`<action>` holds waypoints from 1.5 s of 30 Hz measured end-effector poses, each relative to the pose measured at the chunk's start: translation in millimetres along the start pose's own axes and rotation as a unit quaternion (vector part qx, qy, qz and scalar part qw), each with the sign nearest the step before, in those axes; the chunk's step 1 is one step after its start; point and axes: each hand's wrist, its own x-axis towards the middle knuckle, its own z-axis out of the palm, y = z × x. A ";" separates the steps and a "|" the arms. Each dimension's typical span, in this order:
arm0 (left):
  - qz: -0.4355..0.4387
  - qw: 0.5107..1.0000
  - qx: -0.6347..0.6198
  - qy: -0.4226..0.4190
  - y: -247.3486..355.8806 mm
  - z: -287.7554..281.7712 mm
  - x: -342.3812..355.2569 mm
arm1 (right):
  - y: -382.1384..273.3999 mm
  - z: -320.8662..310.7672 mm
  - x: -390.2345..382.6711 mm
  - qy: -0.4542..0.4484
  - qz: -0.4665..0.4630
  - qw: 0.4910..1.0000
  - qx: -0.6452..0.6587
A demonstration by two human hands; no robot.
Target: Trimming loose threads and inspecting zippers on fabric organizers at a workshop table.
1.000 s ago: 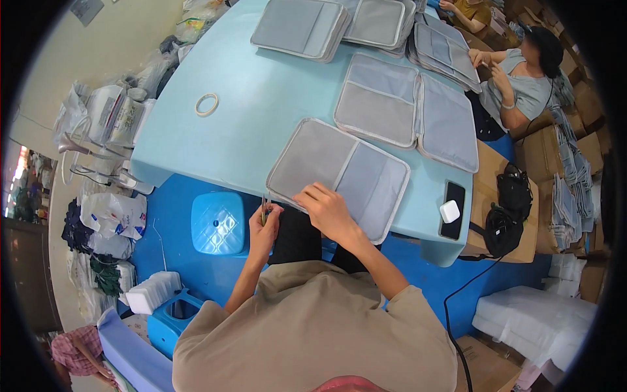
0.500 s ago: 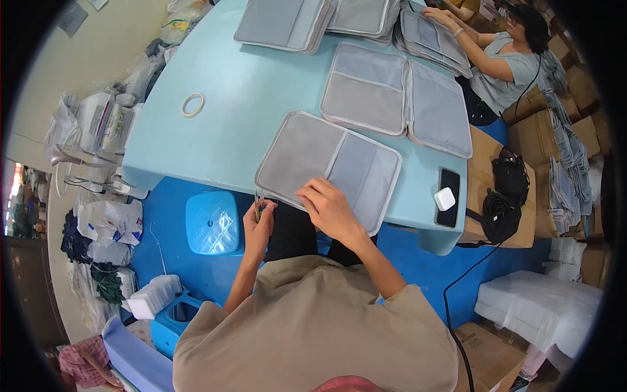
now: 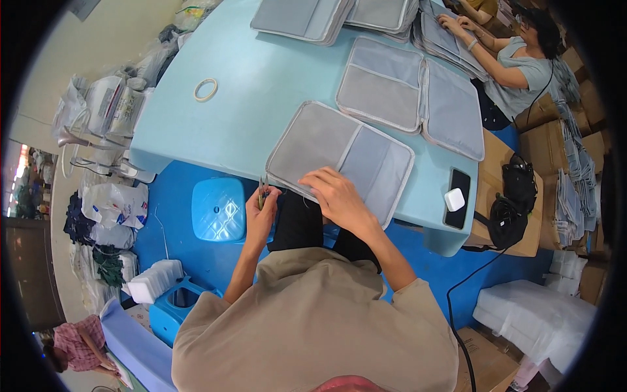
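Note:
A grey fabric case panel (image 3: 312, 140) with pale binding, a mesh section and a smooth pocket section lies at the table's near edge. My right hand (image 3: 341, 201) is over its near edge with bent fingers gripping the border; the thumb is mostly hidden. My left hand (image 3: 261, 214) is closed around small thread snips (image 3: 263, 189), blades pointing up beside the panel's near left corner. Just below my right fingers a thin dark thread seems to hang, too fine to be sure. An opened grey case (image 3: 382, 81) lies just beyond the panel.
On the light blue table (image 3: 176, 130) are a tape roll (image 3: 205, 90), stacked grey cases (image 3: 297, 19), and a phone (image 3: 457, 212) with a white case (image 3: 454, 200) on it. A blue stool (image 3: 219, 209) stands at left. A co-worker (image 3: 522, 72) handles cases at far right.
The whole view has shifted, so the table sits slightly further right and up. My right fingers are slightly nearer the panel's left corner. The snips remain in my left hand.

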 end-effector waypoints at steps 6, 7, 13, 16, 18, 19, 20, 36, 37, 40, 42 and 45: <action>-0.016 1.000 -0.003 0.007 -8.0 -2.5 -2.6 | -5.3 -1.2 -9.3 -0.008 -0.005 1.000 -0.020; -0.019 1.000 -0.003 0.004 -10.0 -2.4 -1.5 | -17.2 -5.2 -9.0 0.038 -0.005 0.999 0.004; 0.004 1.000 0.011 0.012 -26.1 -3.2 9.9 | -120.1 -33.9 -0.6 0.215 -0.203 0.939 0.174; -0.009 1.000 -0.010 -0.007 -28.8 -7.6 13.3 | -154.4 -47.0 14.6 0.260 -0.315 0.880 0.242; -0.002 1.000 -0.014 -0.011 -29.1 -5.0 11.7 | -173.0 -50.5 27.2 0.322 -0.322 0.853 0.257; -0.029 0.999 -0.021 0.004 -19.3 -1.1 4.5 | -184.7 -50.5 33.3 0.320 -0.316 0.856 0.254; -0.028 0.999 -0.016 0.002 -18.1 1.3 2.8 | -194.4 -50.2 38.2 0.363 -0.305 0.839 0.268; -0.034 0.997 -0.057 0.029 -27.8 1.4 7.6 | -145.6 -39.9 16.5 0.211 -0.271 0.931 0.122; -0.076 0.985 0.038 0.152 -21.7 18.2 9.6 | -125.3 -33.8 11.8 0.204 -0.234 0.947 0.087; 0.019 0.999 0.012 0.030 -14.5 11.4 2.0 | -71.0 -15.5 -7.9 0.197 -0.020 0.980 0.002; -0.024 1.000 0.007 0.011 -12.5 4.8 1.9 | -41.7 -4.1 -20.4 0.178 0.041 0.982 -0.038; -0.022 1.000 0.010 -0.004 -9.0 8.7 1.6 | -22.4 12.3 -25.8 0.171 0.062 0.982 -0.056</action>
